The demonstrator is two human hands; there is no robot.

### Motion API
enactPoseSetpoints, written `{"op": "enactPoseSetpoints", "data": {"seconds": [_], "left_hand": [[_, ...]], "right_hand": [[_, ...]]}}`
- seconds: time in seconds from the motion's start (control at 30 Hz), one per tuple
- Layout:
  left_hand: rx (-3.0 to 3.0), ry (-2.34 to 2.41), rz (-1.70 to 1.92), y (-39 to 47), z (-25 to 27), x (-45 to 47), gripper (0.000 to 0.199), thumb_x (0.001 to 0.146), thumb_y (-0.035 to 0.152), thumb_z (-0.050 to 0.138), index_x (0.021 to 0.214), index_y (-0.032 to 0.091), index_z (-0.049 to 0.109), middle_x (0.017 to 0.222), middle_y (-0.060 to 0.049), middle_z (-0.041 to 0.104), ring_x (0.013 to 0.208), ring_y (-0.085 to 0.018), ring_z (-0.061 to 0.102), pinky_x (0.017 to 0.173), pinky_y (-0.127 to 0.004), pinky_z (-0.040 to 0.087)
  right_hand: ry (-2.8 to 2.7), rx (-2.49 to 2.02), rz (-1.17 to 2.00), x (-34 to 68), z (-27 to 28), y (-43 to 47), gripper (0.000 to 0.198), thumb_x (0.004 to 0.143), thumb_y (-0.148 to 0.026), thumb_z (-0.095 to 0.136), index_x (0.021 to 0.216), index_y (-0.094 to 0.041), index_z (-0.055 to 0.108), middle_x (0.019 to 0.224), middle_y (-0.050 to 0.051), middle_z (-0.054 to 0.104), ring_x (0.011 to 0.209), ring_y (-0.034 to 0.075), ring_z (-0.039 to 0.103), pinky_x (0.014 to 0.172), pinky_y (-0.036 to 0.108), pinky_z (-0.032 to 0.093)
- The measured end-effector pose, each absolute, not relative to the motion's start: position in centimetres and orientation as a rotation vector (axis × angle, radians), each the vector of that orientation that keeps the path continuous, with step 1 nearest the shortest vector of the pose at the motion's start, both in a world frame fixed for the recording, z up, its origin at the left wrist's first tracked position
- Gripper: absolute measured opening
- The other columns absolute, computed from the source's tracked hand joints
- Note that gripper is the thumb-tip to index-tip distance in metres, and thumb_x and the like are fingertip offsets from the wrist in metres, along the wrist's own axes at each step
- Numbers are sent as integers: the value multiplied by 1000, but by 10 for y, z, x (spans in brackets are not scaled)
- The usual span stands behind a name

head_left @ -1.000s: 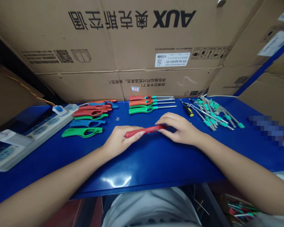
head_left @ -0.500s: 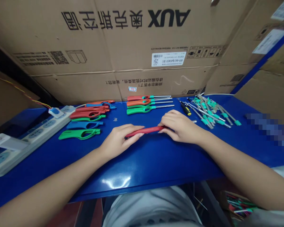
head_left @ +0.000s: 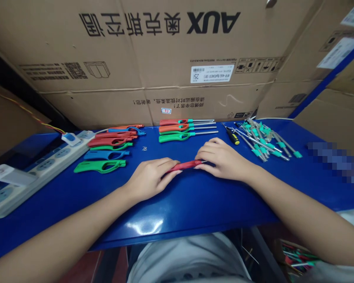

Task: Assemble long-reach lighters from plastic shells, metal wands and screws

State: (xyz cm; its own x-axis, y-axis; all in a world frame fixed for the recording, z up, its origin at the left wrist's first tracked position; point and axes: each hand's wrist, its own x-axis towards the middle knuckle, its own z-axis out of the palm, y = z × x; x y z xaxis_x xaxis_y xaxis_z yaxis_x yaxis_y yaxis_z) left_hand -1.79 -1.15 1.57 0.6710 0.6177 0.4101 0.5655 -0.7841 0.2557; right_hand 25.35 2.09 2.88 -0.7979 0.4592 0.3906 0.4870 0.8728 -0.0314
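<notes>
We hold a red lighter handle [head_left: 185, 165] over the counter [head_left: 194, 208], left hand [head_left: 150, 177] and right hand [head_left: 224, 159] curled around its ends; lighters [head_left: 168, 129] behind look done, with metal tubes [head_left: 206, 133]; bare handles [head_left: 96, 155] at left have none

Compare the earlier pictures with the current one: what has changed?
The red handle has shifted left, deeper into the left hand, which now hides its left end. Nothing was let go; the right hand stays at the other end. The screwdriver and loose rods lie as before.

Held handle [head_left: 185, 166] smooth plastic; tabletop [head_left: 177, 208] glossy; panel [head_left: 165, 51] matt cardboard; lighter rods [head_left: 207, 133] shiny metal.
</notes>
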Motion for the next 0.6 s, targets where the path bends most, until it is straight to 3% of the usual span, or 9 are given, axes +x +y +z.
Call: {"op": "enactPoseSetpoints", "data": {"seconds": [0.2,0.33,0.43,0.6], "left_hand": [[2880,932,825,-11,14,-20,24,101,30,53,114,16,67,108,-8,75,93,-20,73,79,-28,56],[2868,980,810,-9,12,-21,25,100,31,55,116,18,68,107,-6,76,90,-19,73,76,-27,55],[2782,1071,834,-7,10,-22,27,98,35,57,117,20,69,109,-6,75,92,-19,73,78,-27,55],[2650,1169,857,0,8,-24,29,96,41,62,114,20,71,108,-6,74,94,-21,71,84,-30,54]], "right_hand": [[-2638,-769,-269,250,27,15,21,98,-30,56,84,-18,64,81,4,68,77,20,54,75,36,34],[-2672,-797,-304,248,27,14,23,99,-32,54,84,-18,65,81,3,69,77,20,54,75,36,33],[-2647,-866,-272,250,28,19,25,99,-41,55,98,-19,67,95,5,72,87,21,59,80,36,35],[-2555,-1037,-304,260,32,28,56,90,-55,65,131,-18,58,125,12,66,114,29,57,93,40,37]]}}
